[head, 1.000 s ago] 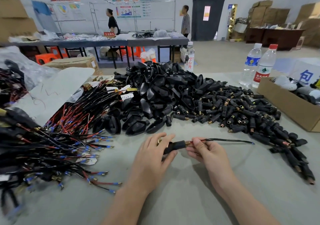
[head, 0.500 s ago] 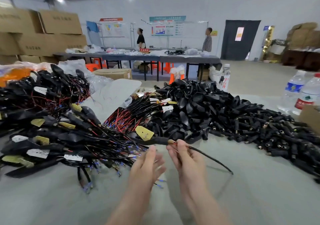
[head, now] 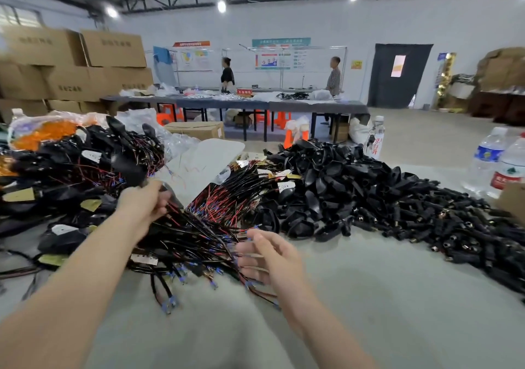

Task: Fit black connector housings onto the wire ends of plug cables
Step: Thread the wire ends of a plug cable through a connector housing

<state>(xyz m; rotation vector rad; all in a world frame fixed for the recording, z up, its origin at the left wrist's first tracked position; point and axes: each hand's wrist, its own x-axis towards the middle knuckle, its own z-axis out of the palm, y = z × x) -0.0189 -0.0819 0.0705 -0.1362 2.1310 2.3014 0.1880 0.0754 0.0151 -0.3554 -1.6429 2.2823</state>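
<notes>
Left hand [head: 143, 202] fingers curl around one of the plug cables [head: 199, 226] piled on the desk [head: 355, 297]; right hand [head: 267, 256] hangs open, empty. Best to free a single cable before reaching for the connector housings [head: 326, 187].

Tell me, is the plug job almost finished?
Not nearly. The left heap may be finished cables, but it is blurry. The left hand grips a cable, and the right hand hovers open by bare wire ends. A big pile of black housings waits.

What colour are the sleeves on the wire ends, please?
Blue sleeves, seen in the head view.
</notes>
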